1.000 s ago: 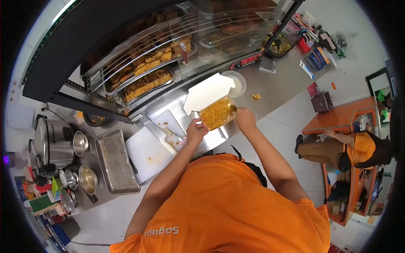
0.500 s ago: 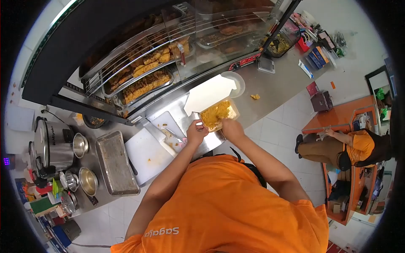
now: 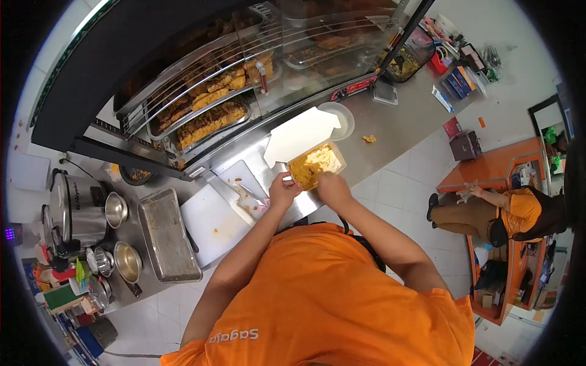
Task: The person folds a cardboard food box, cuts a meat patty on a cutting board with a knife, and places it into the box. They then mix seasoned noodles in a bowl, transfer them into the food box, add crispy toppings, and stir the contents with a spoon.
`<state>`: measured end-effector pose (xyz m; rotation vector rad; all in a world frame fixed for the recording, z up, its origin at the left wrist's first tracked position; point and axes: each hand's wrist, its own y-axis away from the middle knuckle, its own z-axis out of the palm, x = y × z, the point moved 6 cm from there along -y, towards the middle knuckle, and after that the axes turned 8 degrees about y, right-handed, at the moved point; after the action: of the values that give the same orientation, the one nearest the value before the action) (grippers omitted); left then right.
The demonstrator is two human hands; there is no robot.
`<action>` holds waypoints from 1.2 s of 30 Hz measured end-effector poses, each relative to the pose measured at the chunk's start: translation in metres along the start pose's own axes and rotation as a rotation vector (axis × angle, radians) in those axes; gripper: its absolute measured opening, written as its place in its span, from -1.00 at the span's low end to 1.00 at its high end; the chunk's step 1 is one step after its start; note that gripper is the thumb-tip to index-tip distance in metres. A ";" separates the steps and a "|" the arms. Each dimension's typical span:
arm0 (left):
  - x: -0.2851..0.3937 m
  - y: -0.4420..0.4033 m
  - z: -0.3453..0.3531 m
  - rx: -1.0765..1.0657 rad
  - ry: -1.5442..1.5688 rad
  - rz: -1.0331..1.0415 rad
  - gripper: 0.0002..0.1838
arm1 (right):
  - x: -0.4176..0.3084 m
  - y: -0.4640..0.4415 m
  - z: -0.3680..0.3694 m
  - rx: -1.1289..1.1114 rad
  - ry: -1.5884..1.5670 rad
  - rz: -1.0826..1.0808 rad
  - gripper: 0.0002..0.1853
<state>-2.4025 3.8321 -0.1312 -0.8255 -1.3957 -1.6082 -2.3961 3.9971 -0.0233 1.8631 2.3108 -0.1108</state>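
Note:
An open takeaway box (image 3: 337,160) with yellow-orange food in it stands at the counter's front edge, its pale lid (image 3: 300,135) folded back toward the display case. My left hand (image 3: 284,191) grips the box's left side. At the front right corner of the box is my right hand (image 3: 332,190), fingers closed over the food; what they hold, if anything, is hidden. A round clear tub (image 3: 343,122) sits just behind the box. Left of my left hand lie a white cutting board (image 3: 210,221) and a cleaver (image 3: 233,198).
A glass display case (image 3: 213,91) with trays of fried food rises behind the counter. Further left are a metal tray (image 3: 168,235), metal bowls (image 3: 127,262) and a cooker (image 3: 79,204). A small food piece (image 3: 368,139) lies rightward. Another person (image 3: 500,213) stands at the far right.
My right hand has moved left and inward, from the box's right side to its front. The food has shifted leftward, baring the box's pale inside at the right. My left hand keeps its place.

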 end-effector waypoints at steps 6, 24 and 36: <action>0.009 0.006 0.001 -0.006 -0.024 -0.013 -0.51 | 0.036 0.006 0.007 -0.057 0.031 -0.020 -0.85; 0.000 0.004 0.002 0.005 -0.019 -0.032 -0.46 | 0.017 -0.004 0.001 -0.099 -0.049 -0.067 -0.81; -0.003 0.001 0.002 0.017 -0.044 0.025 -0.45 | 0.058 -0.013 -0.014 -0.178 0.056 0.270 -0.80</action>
<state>-2.4007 3.8342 -0.1328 -0.8695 -1.4225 -1.5654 -2.4215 4.0530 -0.0207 2.0837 2.0019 0.1779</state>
